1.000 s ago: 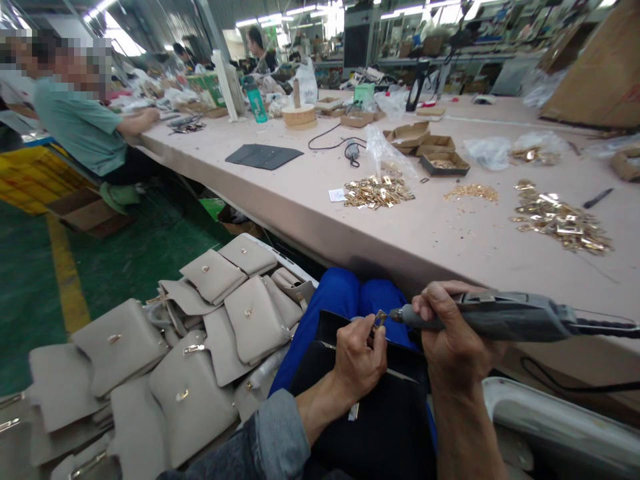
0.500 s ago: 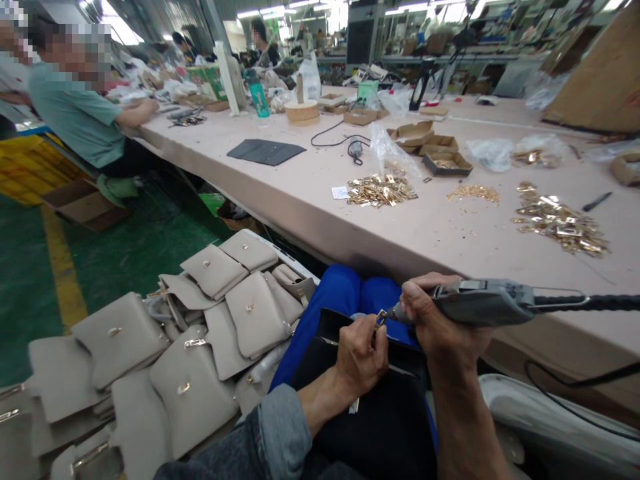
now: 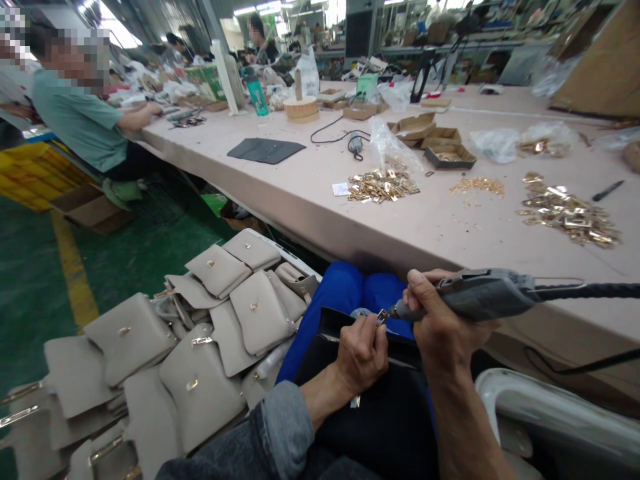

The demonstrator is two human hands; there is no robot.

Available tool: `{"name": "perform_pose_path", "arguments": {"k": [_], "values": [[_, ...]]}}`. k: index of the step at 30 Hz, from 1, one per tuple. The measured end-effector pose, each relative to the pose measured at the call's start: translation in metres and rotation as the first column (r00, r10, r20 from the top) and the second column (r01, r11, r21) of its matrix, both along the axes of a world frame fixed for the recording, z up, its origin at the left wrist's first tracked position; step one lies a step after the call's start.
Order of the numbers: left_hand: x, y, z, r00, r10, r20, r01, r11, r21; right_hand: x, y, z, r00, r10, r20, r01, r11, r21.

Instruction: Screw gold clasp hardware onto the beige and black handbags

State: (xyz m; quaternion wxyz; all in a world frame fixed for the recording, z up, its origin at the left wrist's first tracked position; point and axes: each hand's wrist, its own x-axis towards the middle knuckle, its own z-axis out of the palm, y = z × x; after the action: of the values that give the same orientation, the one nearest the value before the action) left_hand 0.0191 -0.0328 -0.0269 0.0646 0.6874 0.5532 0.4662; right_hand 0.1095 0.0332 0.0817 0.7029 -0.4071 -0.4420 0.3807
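My left hand (image 3: 363, 353) pinches a small gold metal clasp plate (image 3: 382, 317) between thumb and fingers, above my lap. Wrapped around a grey electric screwdriver (image 3: 487, 293), my right hand (image 3: 440, 317) points its tip leftward at the clasp; whether the tip touches it I cannot tell. Beneath both hands a black bag (image 3: 375, 427) lies across my blue-clad legs, with a small shiny metal piece (image 3: 355, 401) showing below my left wrist. Part of the clasp is hidden by my fingers.
Several beige bags (image 3: 200, 383) with gold fittings are piled at my left. On the table (image 3: 310, 193) lie gold hardware heaps (image 3: 383, 185), small screws (image 3: 477, 186), a black sheet (image 3: 267, 151) and open cardboard boxes (image 3: 450, 157). A co-worker (image 3: 83, 117) sits at the far left.
The view has shifted slightly. The screwdriver's rear end sits a little higher and its tip remains by the clasp. Both hands keep their holds.
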Motion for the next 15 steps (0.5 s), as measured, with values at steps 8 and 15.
{"name": "perform_pose_path", "arguments": {"k": [8, 15], "values": [[0.0032, -0.0008, 0.0037, 0.999, 0.004, 0.045, -0.005, 1.000, 0.025, 0.0024, -0.0005, -0.0001, 0.997, -0.071, -0.037, 0.072, 0.997, 0.018], [0.0064, -0.0006, -0.0009, 0.992, 0.005, 0.123, -0.015, 0.997, 0.081, 0.0043, -0.0046, 0.0034, 0.998, -0.061, -0.005, 0.061, 0.998, 0.001]]}}
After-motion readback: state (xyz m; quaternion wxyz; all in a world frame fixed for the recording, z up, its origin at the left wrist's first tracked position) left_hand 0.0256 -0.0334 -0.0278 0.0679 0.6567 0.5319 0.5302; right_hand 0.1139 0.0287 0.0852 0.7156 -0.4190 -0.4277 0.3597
